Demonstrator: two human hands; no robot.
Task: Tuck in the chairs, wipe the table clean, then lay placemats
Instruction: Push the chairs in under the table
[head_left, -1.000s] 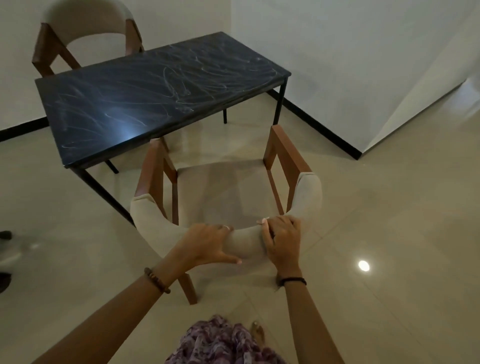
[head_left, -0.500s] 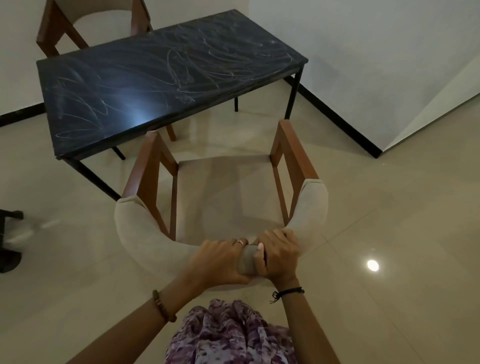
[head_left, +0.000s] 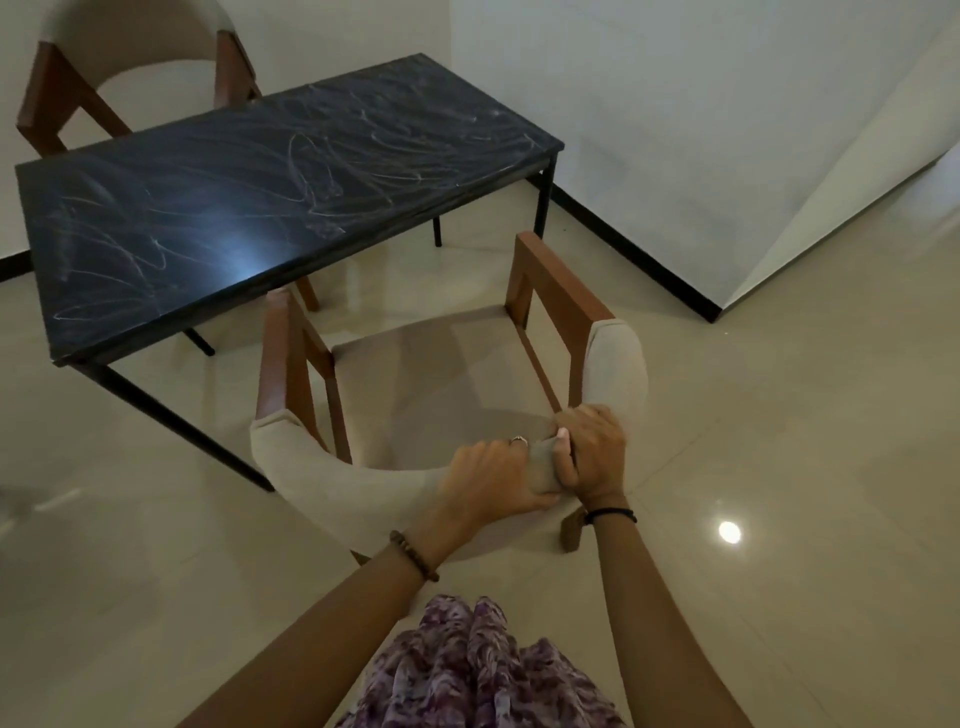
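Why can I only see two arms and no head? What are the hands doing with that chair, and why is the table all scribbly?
The camera sits on the person's head and looks down, so you see what they see: their own arms, not their face. The picture comes from that one camera.

Both hands grip the padded back of the near chair. The left hand wears a ring, with a bead bracelet on its wrist; the right hand has a black band on its wrist. They hold the chair side by side.

The chair stands at the table's near edge, turned a bit and not tucked under it.

The dark table has pale swirly smears on top, perhaps chalk or dust. Nothing else lies on it. A second chair stands on the far side.
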